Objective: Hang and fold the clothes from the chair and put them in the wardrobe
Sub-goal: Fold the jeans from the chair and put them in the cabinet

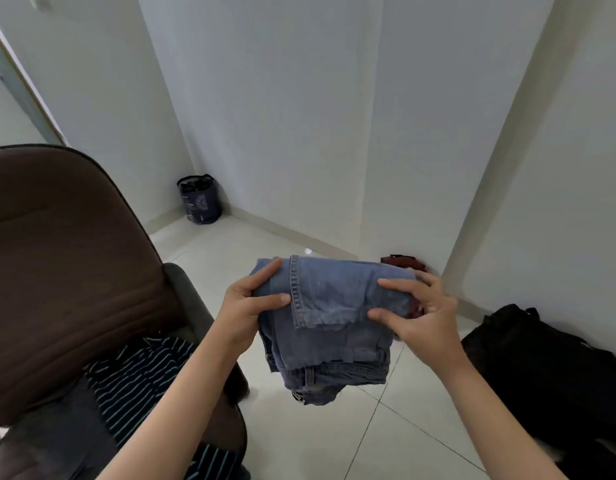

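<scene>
1. Your left hand (251, 299) pinches the left end of the folded jeans (331, 323), thumb on top and fingers curled behind the fold.
2. Your right hand (421, 313) grips the right end the same way, its fingers (389, 284) pressing over the top of the fold.
3. The jeans hang in the air between both hands, over the floor (334, 438). Their long axis runs left to right from one grip to the other, and the waistband end droops below.
4. The chair (67, 271) stands just to your left, nearer your left hand, with a striped garment (137, 375) lying on its seat.
5. No wardrobe shows in this view, so I judge you must turn before you can put the jeans away.
6. A black bag (549, 368) lies on the floor near your right arm.
</scene>
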The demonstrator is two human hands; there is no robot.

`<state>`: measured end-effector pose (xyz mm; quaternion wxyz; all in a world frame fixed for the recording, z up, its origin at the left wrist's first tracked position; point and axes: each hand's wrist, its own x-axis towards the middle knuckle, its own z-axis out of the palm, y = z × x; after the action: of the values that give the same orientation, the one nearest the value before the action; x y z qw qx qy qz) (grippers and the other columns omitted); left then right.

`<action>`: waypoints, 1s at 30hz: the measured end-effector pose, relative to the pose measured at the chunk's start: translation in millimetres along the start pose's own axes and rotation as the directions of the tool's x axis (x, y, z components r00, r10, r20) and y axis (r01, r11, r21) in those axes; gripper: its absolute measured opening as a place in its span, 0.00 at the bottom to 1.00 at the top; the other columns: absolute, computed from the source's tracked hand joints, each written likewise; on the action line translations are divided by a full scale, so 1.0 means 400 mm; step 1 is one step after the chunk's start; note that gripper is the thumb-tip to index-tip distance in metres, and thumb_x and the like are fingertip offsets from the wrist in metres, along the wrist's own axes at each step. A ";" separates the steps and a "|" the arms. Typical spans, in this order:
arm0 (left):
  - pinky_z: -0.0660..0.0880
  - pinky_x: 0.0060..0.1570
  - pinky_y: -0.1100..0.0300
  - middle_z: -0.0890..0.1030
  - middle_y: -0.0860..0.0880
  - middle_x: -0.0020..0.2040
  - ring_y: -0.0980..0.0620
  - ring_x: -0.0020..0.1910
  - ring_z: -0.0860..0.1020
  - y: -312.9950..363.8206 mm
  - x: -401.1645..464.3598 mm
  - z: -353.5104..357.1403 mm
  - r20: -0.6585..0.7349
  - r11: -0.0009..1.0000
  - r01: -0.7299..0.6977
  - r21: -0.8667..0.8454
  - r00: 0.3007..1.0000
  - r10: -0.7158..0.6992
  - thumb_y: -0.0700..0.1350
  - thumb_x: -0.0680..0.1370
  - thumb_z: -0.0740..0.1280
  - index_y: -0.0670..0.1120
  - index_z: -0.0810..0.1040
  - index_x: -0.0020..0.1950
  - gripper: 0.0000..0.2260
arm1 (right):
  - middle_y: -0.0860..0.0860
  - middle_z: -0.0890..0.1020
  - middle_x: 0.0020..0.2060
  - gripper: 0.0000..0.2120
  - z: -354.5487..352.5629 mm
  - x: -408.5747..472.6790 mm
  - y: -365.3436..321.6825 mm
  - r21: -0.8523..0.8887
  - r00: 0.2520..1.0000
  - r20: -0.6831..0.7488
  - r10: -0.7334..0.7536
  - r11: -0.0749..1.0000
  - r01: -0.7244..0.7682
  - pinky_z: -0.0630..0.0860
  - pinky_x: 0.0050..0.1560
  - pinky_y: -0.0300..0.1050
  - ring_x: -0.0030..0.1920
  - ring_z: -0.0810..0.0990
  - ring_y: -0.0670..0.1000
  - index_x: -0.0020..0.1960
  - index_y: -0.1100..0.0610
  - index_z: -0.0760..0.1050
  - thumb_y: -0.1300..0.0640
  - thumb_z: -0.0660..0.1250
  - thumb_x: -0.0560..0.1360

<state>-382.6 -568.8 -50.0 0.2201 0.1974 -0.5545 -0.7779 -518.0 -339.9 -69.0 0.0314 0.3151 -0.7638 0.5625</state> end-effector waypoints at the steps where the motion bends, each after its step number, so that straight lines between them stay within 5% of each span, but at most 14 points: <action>1: 0.77 0.48 0.62 0.83 0.51 0.53 0.51 0.53 0.80 0.008 0.001 -0.001 0.046 1.000 0.003 -0.001 0.999 -0.003 0.31 0.53 0.77 0.54 0.86 0.47 0.28 | 0.36 0.69 0.62 0.21 -0.004 -0.011 -0.012 -0.027 0.999 -0.029 -0.028 0.999 0.028 0.56 0.71 0.65 0.70 0.67 0.46 0.47 0.29 0.77 0.35 0.77 0.55; 3: 0.78 0.45 0.63 0.85 0.53 0.49 0.54 0.49 0.82 0.029 0.003 -0.006 0.136 1.000 0.009 -0.022 0.991 -0.006 0.37 0.44 0.82 0.54 0.86 0.47 0.32 | 0.34 0.70 0.64 0.21 -0.013 -0.027 -0.054 0.026 0.992 -0.063 -0.105 0.994 0.107 0.52 0.73 0.61 0.71 0.66 0.44 0.48 0.32 0.78 0.43 0.80 0.57; 4: 0.78 0.45 0.62 0.85 0.54 0.47 0.55 0.47 0.83 0.039 0.005 -0.010 0.164 0.999 0.015 -0.029 0.986 -0.010 0.41 0.42 0.83 0.55 0.86 0.46 0.33 | 0.36 0.74 0.62 0.21 -0.016 -0.030 -0.077 0.118 0.986 -0.074 -0.150 0.980 0.158 0.62 0.71 0.56 0.68 0.71 0.45 0.48 0.35 0.79 0.44 0.81 0.57; 6: 0.78 0.46 0.59 0.85 0.54 0.46 0.55 0.46 0.83 0.062 0.012 -0.015 0.226 0.999 0.025 -0.039 0.974 -0.015 0.45 0.40 0.84 0.56 0.85 0.46 0.34 | 0.37 0.82 0.49 0.21 -0.021 -0.041 -0.130 0.226 0.968 -0.135 -0.210 0.945 0.236 0.75 0.54 0.37 0.52 0.80 0.42 0.46 0.39 0.79 0.53 0.82 0.58; 8: 0.79 0.46 0.59 0.84 0.54 0.47 0.55 0.47 0.82 0.081 0.016 -0.022 0.288 0.999 0.011 -0.034 0.958 -0.001 0.46 0.42 0.84 0.57 0.85 0.47 0.34 | 0.39 0.82 0.39 0.20 -0.015 -0.055 -0.172 0.212 0.948 -0.216 -0.233 0.937 0.278 0.75 0.42 0.32 0.40 0.80 0.40 0.43 0.44 0.79 0.62 0.81 0.58; 13: 0.75 0.59 0.59 0.81 0.51 0.59 0.52 0.59 0.79 0.122 -0.007 -0.063 0.421 0.997 -0.031 0.064 0.907 0.001 0.39 0.57 0.81 0.51 0.83 0.56 0.27 | 0.39 0.82 0.35 0.16 0.037 -0.130 -0.265 0.163 0.897 -0.413 -0.161 0.955 0.247 0.77 0.40 0.32 0.37 0.81 0.40 0.41 0.54 0.78 0.70 0.78 0.61; 16: 0.76 0.48 0.70 0.83 0.53 0.54 0.61 0.50 0.80 0.138 -0.056 -0.106 0.380 0.952 -0.089 0.294 0.925 -0.031 0.39 0.71 0.73 0.48 0.78 0.63 0.20 | 0.41 0.83 0.37 0.18 0.087 -0.197 -0.300 0.075 0.861 -0.490 -0.138 0.977 0.199 0.77 0.42 0.32 0.38 0.81 0.41 0.42 0.50 0.80 0.70 0.78 0.62; 21: 0.71 0.44 0.76 0.82 0.65 0.45 0.70 0.45 0.79 0.139 -0.183 -0.167 0.431 0.763 -0.210 0.611 0.897 -0.098 0.46 0.74 0.71 0.52 0.77 0.63 0.18 | 0.56 0.81 0.39 0.15 0.148 -0.339 -0.339 -0.118 0.855 -0.494 -0.156 0.987 0.112 0.76 0.47 0.34 0.41 0.81 0.47 0.45 0.58 0.80 0.70 0.77 0.62; 25: 0.71 0.59 0.62 0.76 0.47 0.63 0.51 0.66 0.70 0.103 -0.275 -0.161 0.530 0.539 -0.359 0.762 0.824 -0.200 0.56 0.75 0.67 0.56 0.67 0.71 0.25 | 0.57 0.81 0.40 0.14 0.167 -0.468 -0.371 -0.208 0.836 -0.532 -0.137 0.978 0.028 0.75 0.45 0.32 0.41 0.80 0.45 0.44 0.59 0.79 0.70 0.77 0.62; 27: 0.73 0.57 0.61 0.77 0.47 0.62 0.52 0.61 0.74 0.089 -0.324 -0.143 0.580 0.555 -0.392 0.733 0.786 -0.211 0.58 0.75 0.66 0.55 0.63 0.73 0.28 | 0.57 0.80 0.40 0.14 0.168 -0.531 -0.384 -0.237 0.828 -0.547 -0.123 0.972 -0.013 0.75 0.45 0.32 0.42 0.80 0.44 0.45 0.59 0.79 0.69 0.77 0.62; 30: 0.74 0.39 0.73 0.83 0.44 0.49 0.57 0.41 0.79 0.082 -0.423 -0.102 0.624 0.728 -0.237 0.643 0.714 -0.318 0.54 0.77 0.65 0.53 0.59 0.75 0.29 | 0.54 0.80 0.42 0.17 0.160 -0.626 -0.397 -0.288 0.819 -0.559 -0.129 0.957 -0.045 0.76 0.46 0.36 0.43 0.81 0.47 0.45 0.53 0.79 0.68 0.78 0.62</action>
<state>-216.3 -514.9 -20.8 -0.1136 -0.0317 -0.8358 -0.5363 -216.1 -311.3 -59.6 0.3169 0.1407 -0.7855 0.5126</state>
